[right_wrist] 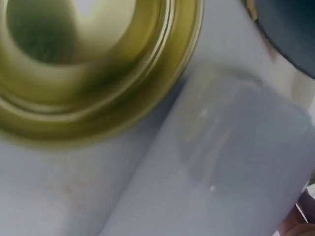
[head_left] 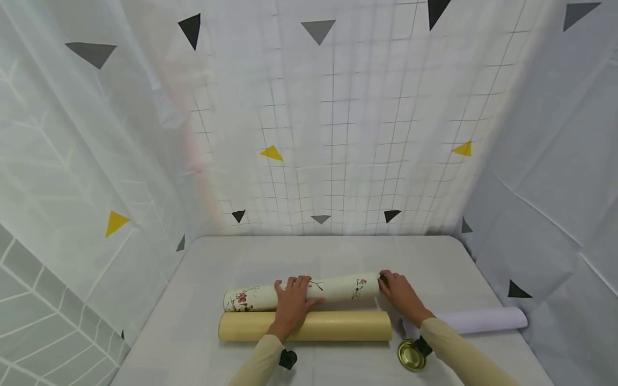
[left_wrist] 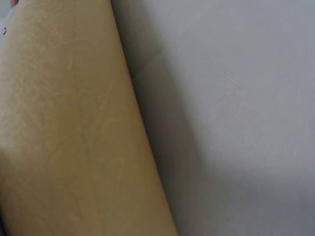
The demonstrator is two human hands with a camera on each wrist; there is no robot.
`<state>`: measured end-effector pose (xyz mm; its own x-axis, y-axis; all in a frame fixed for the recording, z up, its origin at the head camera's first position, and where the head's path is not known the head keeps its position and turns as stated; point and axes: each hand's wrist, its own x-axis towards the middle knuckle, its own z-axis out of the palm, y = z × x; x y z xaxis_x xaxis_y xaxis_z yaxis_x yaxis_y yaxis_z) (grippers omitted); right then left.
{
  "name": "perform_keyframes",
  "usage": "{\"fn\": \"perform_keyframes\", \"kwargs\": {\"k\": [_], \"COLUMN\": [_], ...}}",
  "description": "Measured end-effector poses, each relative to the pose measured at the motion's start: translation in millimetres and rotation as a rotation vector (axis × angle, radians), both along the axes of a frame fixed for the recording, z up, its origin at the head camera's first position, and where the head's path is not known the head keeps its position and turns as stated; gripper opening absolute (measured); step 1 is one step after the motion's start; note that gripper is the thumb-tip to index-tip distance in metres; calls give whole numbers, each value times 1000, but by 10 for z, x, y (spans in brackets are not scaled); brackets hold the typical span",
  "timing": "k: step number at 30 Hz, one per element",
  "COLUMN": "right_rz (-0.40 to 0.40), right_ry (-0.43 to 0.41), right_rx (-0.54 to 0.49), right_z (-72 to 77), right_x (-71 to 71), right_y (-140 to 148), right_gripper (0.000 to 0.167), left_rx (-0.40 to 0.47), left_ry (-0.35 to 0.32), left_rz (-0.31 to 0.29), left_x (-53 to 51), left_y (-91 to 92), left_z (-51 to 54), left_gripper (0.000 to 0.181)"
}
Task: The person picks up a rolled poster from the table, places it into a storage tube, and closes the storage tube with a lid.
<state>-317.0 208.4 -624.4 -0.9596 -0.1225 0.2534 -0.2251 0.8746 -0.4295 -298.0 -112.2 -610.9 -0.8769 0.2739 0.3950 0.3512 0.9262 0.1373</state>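
Note:
The floral roll [head_left: 338, 288] lies behind the yellow roll [head_left: 338, 326], nearly parallel to it. My left hand [head_left: 292, 305] rests over the floral roll with fingers spread and thumb pointing right. At that roll's right end, my right hand [head_left: 403, 296] holds the rim with bent fingers, beside a small dark spot. The yellow roll [left_wrist: 78, 123] fills the left side of the left wrist view. In the right wrist view, fingers [right_wrist: 298, 227] of my right hand show at the lower right corner, beyond the white roll [right_wrist: 211, 157].
A white roll [head_left: 487, 320] lies to the right, partly behind my right forearm. A round gold lid [head_left: 412, 355] sits near that wrist and also shows in the right wrist view [right_wrist: 98, 98]. The table [head_left: 232, 257] meets patterned curtains [head_left: 309, 187] behind.

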Motion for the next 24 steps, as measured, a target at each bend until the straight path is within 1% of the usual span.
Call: {"fn": "perform_keyframes", "kwargs": {"k": [7, 11, 16, 18, 20, 24], "right_rz": [-16, -34, -52, -53, -43, -36], "right_ry": [-36, -62, -62, -83, -121, -168], "right_rx": [-131, -176, -244, -283, -316, -348], "right_z": [22, 82, 172, 194, 200, 214], "right_x": [44, 67, 84, 85, 84, 69], "right_y": [-66, -91, -101, -103, -103, -115], "right_gripper": [31, 34, 39, 42, 45, 46], "left_rx": [6, 0, -6, 2, 7, 9], "left_ry": [-8, -6, 8, 11, 7, -7], "left_rz": [-7, -3, -7, -6, -2, 7], "left_x": [7, -3, -29, -35, -36, -50], "left_y": [32, 46, 42, 31, 17, 3], "left_z": [-11, -8, -18, -27, -39, -62], "left_gripper": [71, 72, 72, 72, 72, 73]}}
